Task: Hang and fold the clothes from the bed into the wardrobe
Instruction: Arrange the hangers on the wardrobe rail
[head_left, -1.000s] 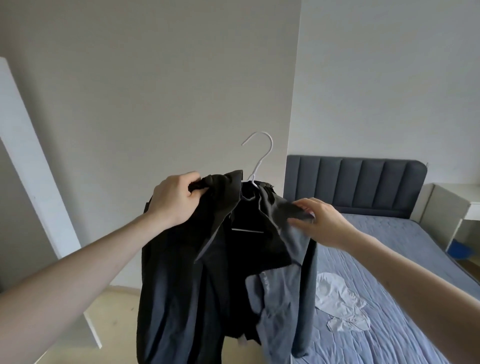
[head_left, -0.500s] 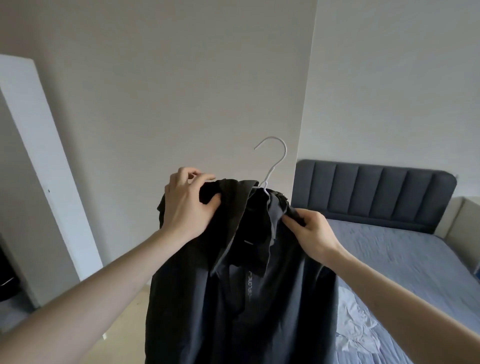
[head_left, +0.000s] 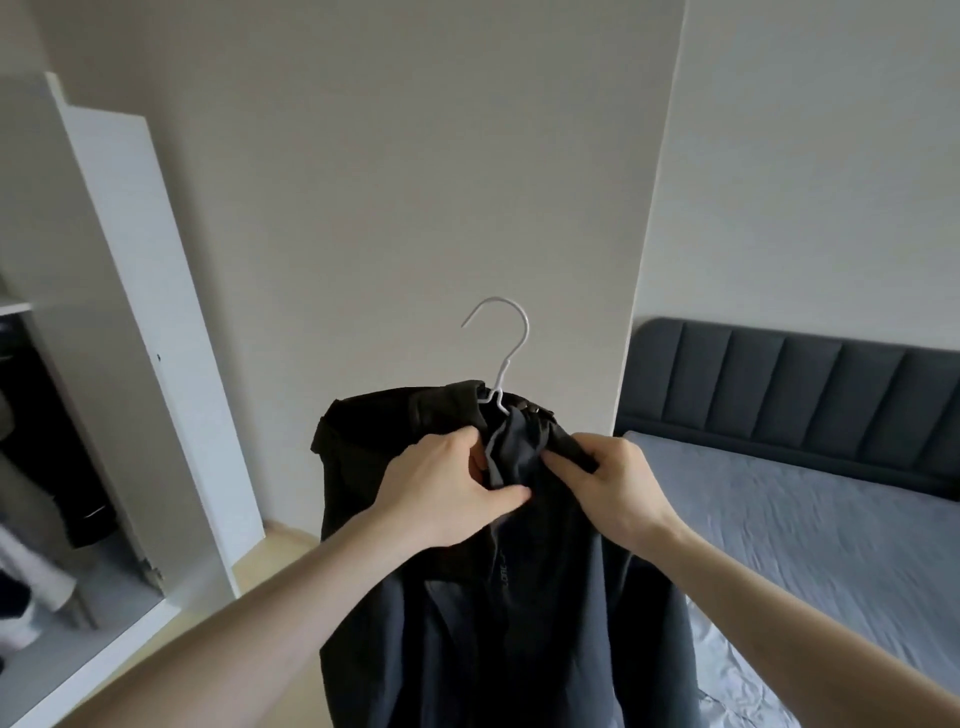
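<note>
Two hands, both on one jacket (head_left: 519, 597). Left hand (head_left: 447, 491) grips the collar fabric, thumb over the front. Right hand (head_left: 610, 480) pinches the other collar side. Jacket is held up in the air in front, between wardrobe and bed, long axis vertical, collar up, hem below the frame edge. One white hanger (head_left: 501, 358) inside it, hook up, opening to the left. One wardrobe (head_left: 130, 322) left, door open, dark clothes inside. One bed (head_left: 805, 519) right, grey headboard behind.

Location: a home bedroom. A bed (head_left: 810, 525) with a grey sheet and a dark padded headboard (head_left: 789, 384) stands against plain walls. An open white wardrobe (head_left: 130, 291) containing hanging clothes stands at left.
</note>
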